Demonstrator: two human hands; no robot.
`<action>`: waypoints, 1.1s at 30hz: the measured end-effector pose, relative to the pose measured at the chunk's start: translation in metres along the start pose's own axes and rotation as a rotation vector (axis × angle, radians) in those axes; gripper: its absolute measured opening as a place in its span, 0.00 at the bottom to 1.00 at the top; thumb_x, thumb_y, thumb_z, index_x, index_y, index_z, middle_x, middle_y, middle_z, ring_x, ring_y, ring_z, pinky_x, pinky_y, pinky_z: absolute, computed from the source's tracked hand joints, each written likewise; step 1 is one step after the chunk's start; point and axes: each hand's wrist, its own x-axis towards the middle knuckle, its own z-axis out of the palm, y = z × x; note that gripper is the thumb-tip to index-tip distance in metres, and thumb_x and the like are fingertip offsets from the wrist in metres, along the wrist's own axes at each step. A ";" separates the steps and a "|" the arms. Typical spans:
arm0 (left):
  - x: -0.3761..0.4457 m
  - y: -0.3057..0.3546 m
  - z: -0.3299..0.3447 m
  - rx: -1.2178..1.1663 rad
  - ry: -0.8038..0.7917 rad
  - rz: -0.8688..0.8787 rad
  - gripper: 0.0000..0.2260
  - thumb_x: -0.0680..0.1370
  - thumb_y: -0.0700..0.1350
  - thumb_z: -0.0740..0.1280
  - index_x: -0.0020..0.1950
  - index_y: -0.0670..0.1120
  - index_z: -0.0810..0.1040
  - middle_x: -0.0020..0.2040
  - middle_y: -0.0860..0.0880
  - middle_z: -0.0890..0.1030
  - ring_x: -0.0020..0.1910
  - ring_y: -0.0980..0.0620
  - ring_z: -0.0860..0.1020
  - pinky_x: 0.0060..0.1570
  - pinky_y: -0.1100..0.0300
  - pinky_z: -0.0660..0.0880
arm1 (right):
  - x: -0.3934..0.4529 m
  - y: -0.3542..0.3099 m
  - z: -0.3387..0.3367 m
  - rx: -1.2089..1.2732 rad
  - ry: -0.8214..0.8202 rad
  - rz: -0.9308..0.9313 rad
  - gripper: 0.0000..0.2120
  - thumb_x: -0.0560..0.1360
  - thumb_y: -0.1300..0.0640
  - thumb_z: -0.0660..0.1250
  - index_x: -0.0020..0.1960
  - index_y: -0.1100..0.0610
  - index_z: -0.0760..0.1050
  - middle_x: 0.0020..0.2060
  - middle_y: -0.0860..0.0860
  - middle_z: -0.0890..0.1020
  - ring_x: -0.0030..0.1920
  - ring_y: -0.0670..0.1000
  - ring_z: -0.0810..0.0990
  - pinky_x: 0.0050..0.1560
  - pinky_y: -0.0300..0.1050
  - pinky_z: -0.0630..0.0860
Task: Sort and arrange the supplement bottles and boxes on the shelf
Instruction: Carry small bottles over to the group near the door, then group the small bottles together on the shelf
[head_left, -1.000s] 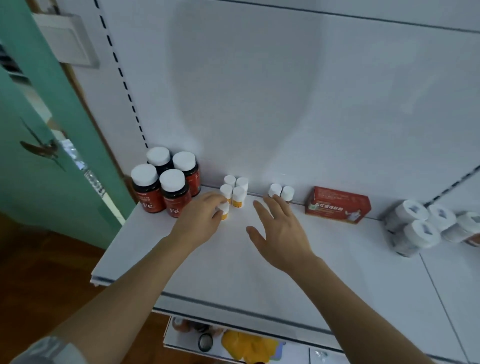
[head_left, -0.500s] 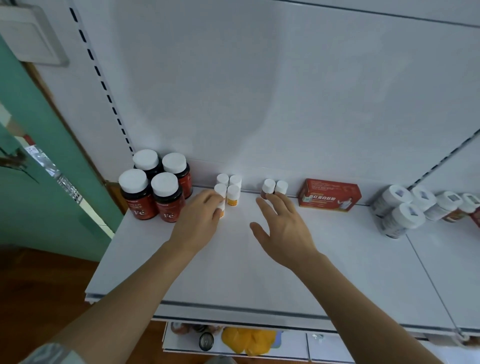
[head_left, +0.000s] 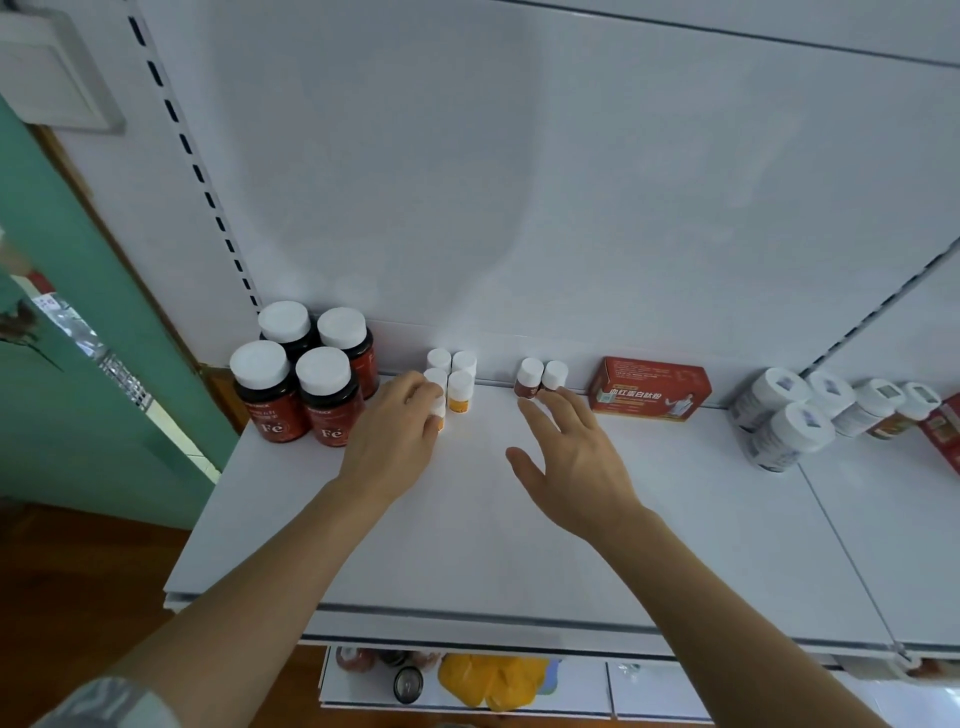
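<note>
So we're looking down at a white shelf (head_left: 467, 519) that fills most of the frame. Our left hand (head_left: 395, 441) sits left of centre with the fingers curled round a little white-capped bottle (head_left: 439, 410), which has a bit of orange showing at the bottom edge. It's right in front of a cluster of four small bottles (head_left: 452, 374) of the same kind, standing against the back wall.

Our right hand (head_left: 576, 462) is near the middle, fingers straight and spread, holding nothing. The fingertips (head_left: 558, 402) reach up to a pair of small dark-red bottles (head_left: 540, 376) with white caps; can't tell if they actually touch.

Centre left of the frame, four big dark bottles (head_left: 304, 371) with white lids and red labels stand packed together in a square. Right of the dark-red pair, a red box (head_left: 649, 389) lies against the back wall. Further right, a bunch of white bottles (head_left: 789, 415) lie tipped on their sides, with more stuff cut off at the right edge. Bottom centre, under the shelf, there's something yellow (head_left: 491, 680) on a lower level.
</note>
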 end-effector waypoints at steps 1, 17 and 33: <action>-0.001 0.001 -0.001 0.006 0.006 -0.001 0.10 0.72 0.37 0.71 0.52 0.43 0.76 0.52 0.48 0.76 0.48 0.44 0.75 0.39 0.51 0.75 | -0.001 0.000 -0.001 -0.012 -0.003 0.004 0.27 0.79 0.43 0.60 0.73 0.57 0.68 0.70 0.58 0.72 0.73 0.60 0.64 0.69 0.58 0.70; 0.003 0.110 0.021 0.073 -0.052 0.241 0.24 0.79 0.53 0.61 0.72 0.42 0.72 0.71 0.42 0.72 0.72 0.41 0.68 0.70 0.46 0.67 | -0.068 0.039 -0.038 -0.164 0.042 0.319 0.33 0.81 0.38 0.50 0.79 0.56 0.57 0.78 0.58 0.60 0.79 0.59 0.54 0.77 0.56 0.58; 0.003 0.428 0.107 0.038 -0.107 0.454 0.24 0.79 0.58 0.58 0.70 0.46 0.72 0.70 0.44 0.73 0.71 0.41 0.67 0.68 0.42 0.66 | -0.274 0.263 -0.147 -0.221 0.141 0.629 0.34 0.80 0.36 0.47 0.78 0.55 0.59 0.77 0.58 0.62 0.78 0.61 0.56 0.76 0.58 0.57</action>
